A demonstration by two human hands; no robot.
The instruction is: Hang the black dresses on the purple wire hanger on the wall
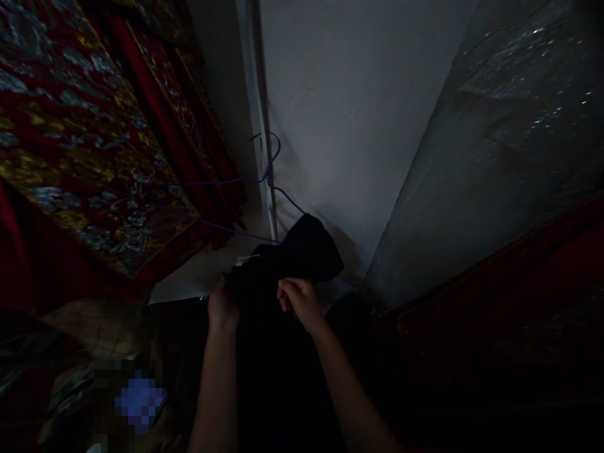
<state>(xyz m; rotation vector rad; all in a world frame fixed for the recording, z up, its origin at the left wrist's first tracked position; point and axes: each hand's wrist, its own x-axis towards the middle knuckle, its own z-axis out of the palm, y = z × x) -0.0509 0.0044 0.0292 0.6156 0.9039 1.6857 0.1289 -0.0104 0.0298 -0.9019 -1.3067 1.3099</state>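
Both my hands hold up a black garment (302,251) in a dim room. My left hand (223,308) grips its left edge with fingers closed into the cloth. At the garment's middle my right hand (297,301) is curled in a pinch on the fabric. The cloth hangs down between my forearms and bunches above my hands. A thin purple cord (268,173) is tied to a white vertical pipe (257,113) just above the garment and runs off to the left.
A red hanging cloth with gold and silver embroidery (89,145) fills the left. A white wall (349,107) is straight ahead. A grey glittery sheet (509,138) covers the right, with dark red wood (495,296) below it.
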